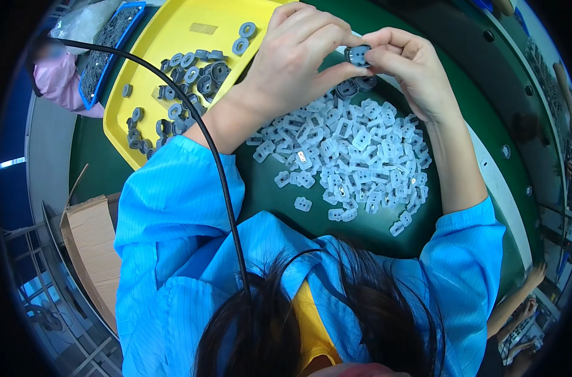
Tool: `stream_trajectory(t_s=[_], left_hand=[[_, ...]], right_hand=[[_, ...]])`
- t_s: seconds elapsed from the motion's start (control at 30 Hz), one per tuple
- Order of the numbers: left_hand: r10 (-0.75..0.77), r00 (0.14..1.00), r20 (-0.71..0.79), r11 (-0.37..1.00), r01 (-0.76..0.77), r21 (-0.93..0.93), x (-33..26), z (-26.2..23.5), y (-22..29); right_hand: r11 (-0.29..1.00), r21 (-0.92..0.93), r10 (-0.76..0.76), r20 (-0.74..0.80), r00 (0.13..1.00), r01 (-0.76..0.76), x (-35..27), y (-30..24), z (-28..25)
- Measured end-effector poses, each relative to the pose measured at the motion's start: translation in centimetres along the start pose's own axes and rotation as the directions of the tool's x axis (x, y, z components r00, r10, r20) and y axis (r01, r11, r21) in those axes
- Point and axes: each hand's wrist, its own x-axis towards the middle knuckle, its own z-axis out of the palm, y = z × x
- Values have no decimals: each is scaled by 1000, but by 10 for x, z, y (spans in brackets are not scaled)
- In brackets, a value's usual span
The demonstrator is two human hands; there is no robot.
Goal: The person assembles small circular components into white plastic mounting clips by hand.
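Green and broad, the table (264,195) fills the middle of the view, its edges curving toward the rim. At its upper left sits a yellow tray (166,47), with gray rings (241,46) and other small gray pieces scattered inside and a strip of tape (203,28) stuck to its floor. Beyond the tray's left side lies a blue tray (83,94) filled with dark bits, a plastic bag (78,26) beside it, and a person in pink (56,81) near it. A cardboard box (94,242) stands at the lower left.

Both hands are raised at the far side of a pile of clear pieces (361,147), holding one small gray part (358,56) between them. On its left side the left hand (295,56) has its grip clamped with thumb and forefinger; on its right side the right hand (408,69) has its grip pinched on the same part. Just below the hands, a few dark parts (347,88) lie against the pile's upper edge. One clear piece (303,203) rests apart, nearer the body. A black cable (218,163) crosses in front of the left forearm.
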Motion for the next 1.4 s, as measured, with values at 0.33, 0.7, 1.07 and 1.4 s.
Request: stream_trajectory(t_s=[0.33, 0.7, 1.07, 1.4], left_hand=[[-346, 934, 86, 905, 356, -234, -8, 20, 17], [-318, 817, 481, 856, 466, -226, -3, 33, 14], [-535, 367, 761, -245, 795, -556, 2, 1, -1], [-552, 495, 671, 126, 845, -520, -9, 7, -6]], right_hand=[[922, 370, 97, 70, 993, -116, 11, 15, -21], [646, -758, -297, -359, 885, -90, -7, 14, -80], [644, -765, 82, 46, 996, -17, -46, -13, -27], [469, -882, -256, -94, 962, 39, -32, 5, -5]])
